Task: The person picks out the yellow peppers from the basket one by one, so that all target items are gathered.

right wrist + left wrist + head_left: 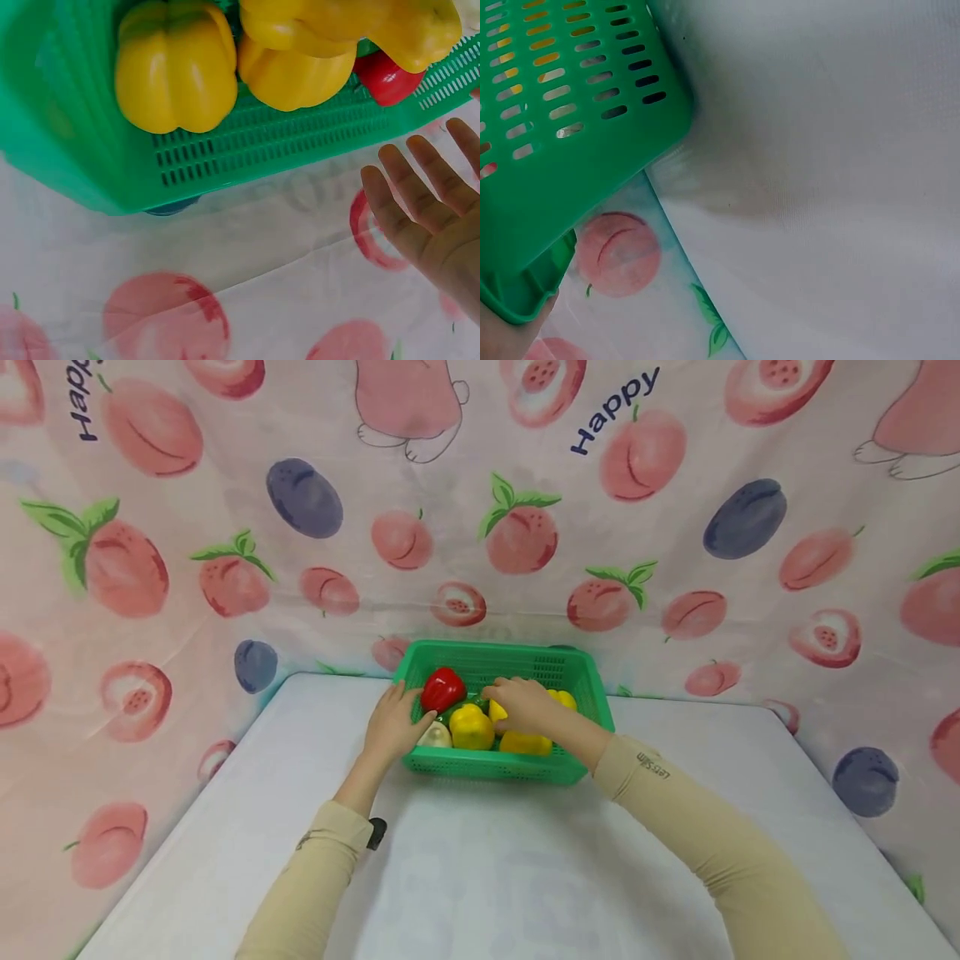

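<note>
Near: white table (487, 868); on it, green basket (491, 767), thin perforated wall, presumably light, slightly flexible; best held by rim. Inside, front: glossy yellow peppers (472, 728); expect firm, light, somewhat slippery; wrap fingers around the lobed sides. Left hand (392, 720) at left rim, thumb and fingers apart; cannot tell whether it grips. Right hand (528, 706) above peppers, fingers extended, spread. Farther: red pepper (442, 690), left rear of basket; similar handling likely.
</note>
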Motion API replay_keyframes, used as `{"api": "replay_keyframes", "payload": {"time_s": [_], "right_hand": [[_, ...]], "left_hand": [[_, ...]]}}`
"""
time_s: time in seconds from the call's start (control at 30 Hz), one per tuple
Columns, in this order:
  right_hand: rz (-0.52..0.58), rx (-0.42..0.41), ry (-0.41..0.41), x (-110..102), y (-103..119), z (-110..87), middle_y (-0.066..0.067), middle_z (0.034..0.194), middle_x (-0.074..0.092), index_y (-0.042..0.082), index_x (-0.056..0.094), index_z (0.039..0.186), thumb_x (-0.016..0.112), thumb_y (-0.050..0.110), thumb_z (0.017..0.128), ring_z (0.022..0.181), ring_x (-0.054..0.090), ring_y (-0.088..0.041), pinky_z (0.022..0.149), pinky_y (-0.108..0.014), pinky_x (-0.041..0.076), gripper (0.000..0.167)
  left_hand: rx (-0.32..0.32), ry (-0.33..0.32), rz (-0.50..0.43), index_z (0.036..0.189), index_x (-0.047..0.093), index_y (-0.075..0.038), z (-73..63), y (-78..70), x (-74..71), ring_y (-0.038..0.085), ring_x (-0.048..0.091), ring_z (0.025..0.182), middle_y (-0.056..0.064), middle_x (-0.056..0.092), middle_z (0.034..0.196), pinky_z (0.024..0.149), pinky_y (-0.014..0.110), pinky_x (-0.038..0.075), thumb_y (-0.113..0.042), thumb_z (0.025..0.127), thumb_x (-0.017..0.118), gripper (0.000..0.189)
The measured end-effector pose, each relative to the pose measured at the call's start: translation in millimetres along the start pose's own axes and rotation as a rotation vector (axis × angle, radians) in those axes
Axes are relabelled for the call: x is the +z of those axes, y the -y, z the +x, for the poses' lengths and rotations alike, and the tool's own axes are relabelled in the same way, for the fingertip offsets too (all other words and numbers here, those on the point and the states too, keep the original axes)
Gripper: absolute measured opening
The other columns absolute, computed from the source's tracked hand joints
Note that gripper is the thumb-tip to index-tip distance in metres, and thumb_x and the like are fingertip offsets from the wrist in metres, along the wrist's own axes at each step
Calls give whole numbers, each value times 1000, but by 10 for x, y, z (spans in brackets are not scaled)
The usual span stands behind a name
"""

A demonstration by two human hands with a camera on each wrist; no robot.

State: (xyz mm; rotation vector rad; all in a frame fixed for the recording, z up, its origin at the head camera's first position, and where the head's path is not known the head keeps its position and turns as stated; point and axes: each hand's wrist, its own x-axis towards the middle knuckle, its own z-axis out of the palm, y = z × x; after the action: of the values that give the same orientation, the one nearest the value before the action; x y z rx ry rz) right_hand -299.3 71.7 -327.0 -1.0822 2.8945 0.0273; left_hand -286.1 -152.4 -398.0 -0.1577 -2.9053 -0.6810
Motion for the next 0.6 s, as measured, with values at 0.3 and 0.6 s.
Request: {"api": "replay_keyframes", "payload": {"time_s": [0.3, 0.6], "right_hand": [[-95, -35, 93, 33, 77, 179, -13, 126, 57, 10, 53, 132, 71, 30, 84, 107, 57, -31, 90, -43, 52, 55], [-121, -35, 192, 35, 135, 371, -11, 132, 52, 13, 48, 137, 71, 34, 82, 114, 53, -32, 97, -46, 47, 63]], "left_hand": [[10, 9, -6, 137, 46, -4, 11, -33, 7, 40, 21, 142, 24, 27, 152, 115, 53, 22, -37, 95, 51, 54], [1, -9, -7, 135, 48, -3, -3, 7, 5, 41, 21, 142, 25, 29, 151, 114, 55, 23, -37, 94, 52, 53]]}}
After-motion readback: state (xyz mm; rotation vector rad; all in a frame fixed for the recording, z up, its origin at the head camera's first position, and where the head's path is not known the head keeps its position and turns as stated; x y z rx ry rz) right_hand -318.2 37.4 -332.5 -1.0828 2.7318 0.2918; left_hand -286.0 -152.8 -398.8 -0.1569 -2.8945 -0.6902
